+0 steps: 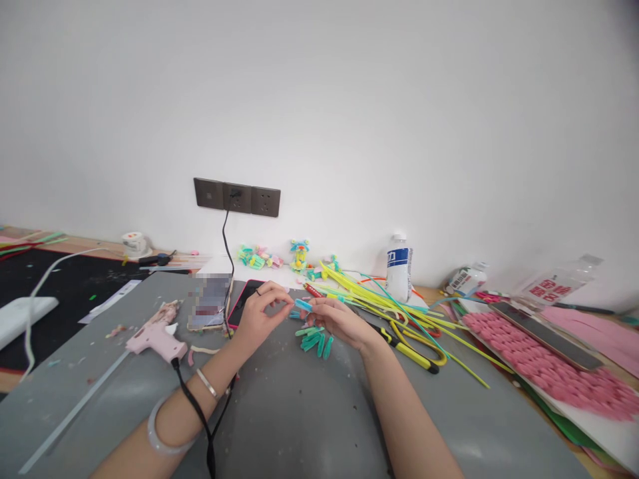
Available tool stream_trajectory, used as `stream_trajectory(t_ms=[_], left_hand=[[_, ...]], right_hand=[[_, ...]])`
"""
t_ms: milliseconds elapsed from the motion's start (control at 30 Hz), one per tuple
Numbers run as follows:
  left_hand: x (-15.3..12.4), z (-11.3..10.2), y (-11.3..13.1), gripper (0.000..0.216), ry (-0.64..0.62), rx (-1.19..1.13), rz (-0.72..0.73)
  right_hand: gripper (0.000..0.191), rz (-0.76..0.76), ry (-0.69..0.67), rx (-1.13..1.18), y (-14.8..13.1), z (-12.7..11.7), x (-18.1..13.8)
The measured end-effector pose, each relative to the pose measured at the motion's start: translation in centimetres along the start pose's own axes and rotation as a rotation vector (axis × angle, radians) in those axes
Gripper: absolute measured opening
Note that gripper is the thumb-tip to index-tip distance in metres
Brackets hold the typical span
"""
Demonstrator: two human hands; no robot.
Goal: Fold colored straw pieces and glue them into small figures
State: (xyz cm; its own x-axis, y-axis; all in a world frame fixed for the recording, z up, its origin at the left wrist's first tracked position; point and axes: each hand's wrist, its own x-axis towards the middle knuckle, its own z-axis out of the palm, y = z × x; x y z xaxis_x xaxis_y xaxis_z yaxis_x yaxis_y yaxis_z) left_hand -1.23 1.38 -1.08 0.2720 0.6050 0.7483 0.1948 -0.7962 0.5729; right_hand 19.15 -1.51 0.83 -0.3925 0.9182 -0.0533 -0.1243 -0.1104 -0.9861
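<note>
A short, folded light-blue pipe cleaner (pixel 303 305) is held above the grey mat, between my two hands. My right hand (pixel 339 322) pinches it from the right with thumb and fingers. From the other side, the thumb and index finger of my left hand (pixel 262 313) close at its left end; the exact contact is too small to see. Below lie several short folded green and teal pipe cleaner pieces (pixel 313 340), close to my right fingers. Another blue piece (pixel 295 315) shows just behind the held one.
On the left lie a pink glue gun (pixel 157 339) with its black cord, and a phone (pixel 210 303). Yellow-green pipe cleaners (pixel 399 299) and yellow-handled pliers (pixel 409 349) are at right. Behind stand a white bottle (pixel 398 269) and small fuzzy figures (pixel 299 256).
</note>
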Motion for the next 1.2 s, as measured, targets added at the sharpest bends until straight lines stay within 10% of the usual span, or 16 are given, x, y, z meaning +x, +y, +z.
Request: stream_trajectory(t_ms=[933,1200], left_hand=[[-0.1,-0.2,-0.2,0.006,0.042,-0.048,-0.076],[-0.1,0.1,-0.2,0.007,0.076,-0.218,-0.208]], right_hand=[[0.036,-0.171,0.152,-0.094,0.4,-0.7,0.4],[0.023,-0.634,0.314,-0.604,0.3,0.0,0.5]])
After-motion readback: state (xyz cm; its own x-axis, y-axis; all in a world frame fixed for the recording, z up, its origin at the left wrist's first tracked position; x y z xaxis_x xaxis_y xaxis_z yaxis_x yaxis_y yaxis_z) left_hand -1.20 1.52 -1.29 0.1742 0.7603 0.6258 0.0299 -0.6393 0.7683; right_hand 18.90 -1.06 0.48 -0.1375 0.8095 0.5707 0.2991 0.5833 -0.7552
